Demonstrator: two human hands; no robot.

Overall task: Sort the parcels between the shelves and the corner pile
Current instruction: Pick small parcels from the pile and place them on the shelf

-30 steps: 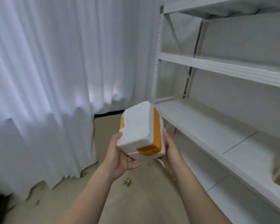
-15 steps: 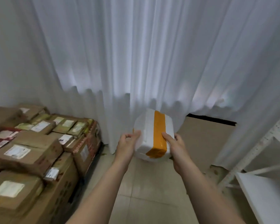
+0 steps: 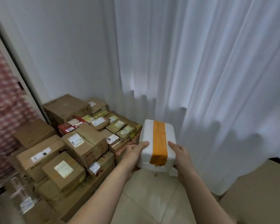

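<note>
**White box held beside the corner pile**

At the far left is a red-checked shape (image 3: 2,110), too blurred for me to tell what it is. Next comes the pile (image 3: 74,143): brown cartons with white labels, stacked in layers in the corner against the wall (image 3: 63,54).

My left hand (image 3: 134,152) grips the left side of the box (image 3: 158,146), thumb lying on top near the front corner; the other fingers are under it and hidden. The box is white foam, level, held in the air over the floor (image 3: 144,204), just beside the pile's right edge. A band of orange tape (image 3: 159,143) runs across its top and down the near face.

My right hand (image 3: 181,156) clasps the right side the same way, thumb on top, fingers tucked beneath.

Behind hangs a white curtain (image 3: 200,70), reaching the floor; at the lower right lies a brown board (image 3: 262,188).
</note>
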